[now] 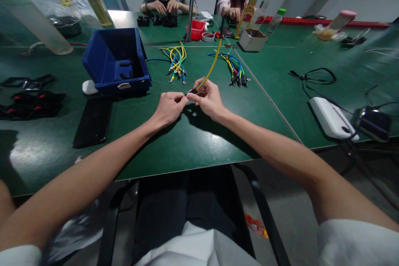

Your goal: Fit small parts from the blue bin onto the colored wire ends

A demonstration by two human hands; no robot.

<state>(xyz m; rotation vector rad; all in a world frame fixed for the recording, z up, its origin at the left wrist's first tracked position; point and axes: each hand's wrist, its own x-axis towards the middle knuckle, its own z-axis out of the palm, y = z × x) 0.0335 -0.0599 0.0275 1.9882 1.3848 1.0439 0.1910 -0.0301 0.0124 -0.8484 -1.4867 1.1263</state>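
Apparently, the step in hand was fitting a black sleeve at the end of a yellow wire, just over the green surface. The left hand had its grip pinched on the sleeve's tip, while the right hand gripped the wire beside it; the next move seemed to call for steady pressure along the wire. Small black pieces lay in the blue bin; farther back stood a red tub and a cardboard box, their contents too blurred to tell.
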